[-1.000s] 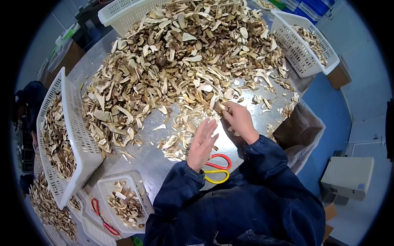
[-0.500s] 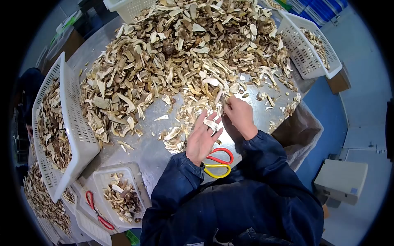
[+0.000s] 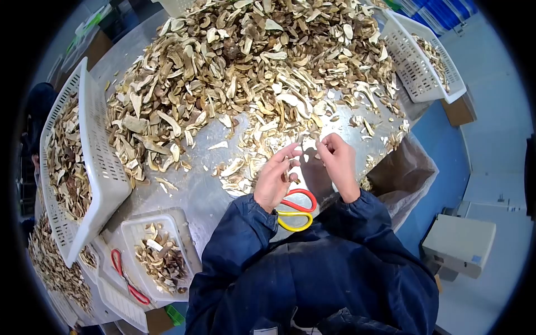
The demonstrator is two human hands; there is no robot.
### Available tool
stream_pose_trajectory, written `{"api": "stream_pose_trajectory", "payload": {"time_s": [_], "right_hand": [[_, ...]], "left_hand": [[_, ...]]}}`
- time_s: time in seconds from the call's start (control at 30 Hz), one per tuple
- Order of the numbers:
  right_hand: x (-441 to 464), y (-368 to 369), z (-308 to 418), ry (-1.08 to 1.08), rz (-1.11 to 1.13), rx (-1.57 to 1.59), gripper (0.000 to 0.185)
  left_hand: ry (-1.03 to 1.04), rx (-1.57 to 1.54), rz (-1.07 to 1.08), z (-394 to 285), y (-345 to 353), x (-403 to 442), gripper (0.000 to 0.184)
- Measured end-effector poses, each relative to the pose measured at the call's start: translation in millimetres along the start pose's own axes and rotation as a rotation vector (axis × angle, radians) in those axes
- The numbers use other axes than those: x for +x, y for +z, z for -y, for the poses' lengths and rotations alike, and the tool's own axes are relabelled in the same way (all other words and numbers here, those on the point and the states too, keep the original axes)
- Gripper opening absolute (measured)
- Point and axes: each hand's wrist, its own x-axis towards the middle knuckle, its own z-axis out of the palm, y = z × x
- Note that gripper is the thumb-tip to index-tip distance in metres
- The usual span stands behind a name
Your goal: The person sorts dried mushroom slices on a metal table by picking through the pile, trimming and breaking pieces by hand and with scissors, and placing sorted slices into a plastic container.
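A big heap of dried mushroom slices covers the back of the metal table. My left hand is half curled, palm up, with small brownish pieces among its fingers. Just right of it, my right hand has thumb and forefinger pinched together at the heap's front edge; what lies between the fingertips is too small to name. Pale slices and crumbs lie left of my left hand. Scissors with one red and one yellow handle rest below the hands, their blades hidden.
White baskets of slices stand at the left and back right. At the lower left are a small white tub of pieces and red-handled scissors. A lined bin is at the right edge. Part of another person shows far left.
The white slice seen on my left palm half a second ago no longer shows there, and those fingers have curled. My right hand has moved slightly right and down. The view has shifted a little.
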Motion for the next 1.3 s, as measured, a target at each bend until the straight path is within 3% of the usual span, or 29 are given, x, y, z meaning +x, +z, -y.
{"api": "stream_pose_trajectory", "payload": {"time_s": [0.17,0.27,0.43,0.53,0.63,0.73,0.87,0.93,1.07,1.17,1.3], "right_hand": [[-16.7,-1.9,22.0,-0.291,0.051,-0.285,0.020],[-21.8,-4.3,36.0,-0.249,0.226,-0.045,0.020],[-13.5,-5.1,6.5,-0.107,0.143,0.039,0.016],[-19.5,-4.3,13.9,-0.037,0.218,0.183,0.017],[-24.7,2.3,24.0,-0.007,0.230,0.245,0.019],[-21.0,3.3,20.3,-0.032,0.249,0.119,0.017],[-14.0,9.8,-6.1,0.097,0.263,0.441,0.016],[-11.5,6.4,-5.4,0.244,0.327,0.695,0.016],[-8.1,0.1,-15.8,0.112,0.211,0.256,0.020],[-13.3,0.4,-3.0,0.157,0.331,0.391,0.022],[-12.9,1.9,0.6,0.230,0.395,0.512,0.018]], "left_hand": [[0.012,0.044,0.073,7.8,-2.3,2.6,0.049],[-0.038,0.080,0.017,1.5,1.2,0.1,0.050],[-0.034,0.042,-0.002,5.1,1.7,1.6,0.046],[0.031,0.205,-0.083,9.9,6.1,2.5,0.040],[0.200,0.856,-0.072,5.9,13.3,-4.4,0.042],[0.404,1.096,-0.064,10.7,12.4,-5.8,0.044],[0.474,1.178,-0.087,18.1,-0.2,-0.9,0.042],[0.329,0.991,-0.081,9.2,7.0,-3.3,0.042],[0.238,0.792,-0.103,8.5,9.2,-4.8,0.044],[0.436,1.226,-0.132,9.2,12.0,-5.4,0.044],[0.479,1.258,-0.170,11.4,14.8,-5.9,0.042]]}}
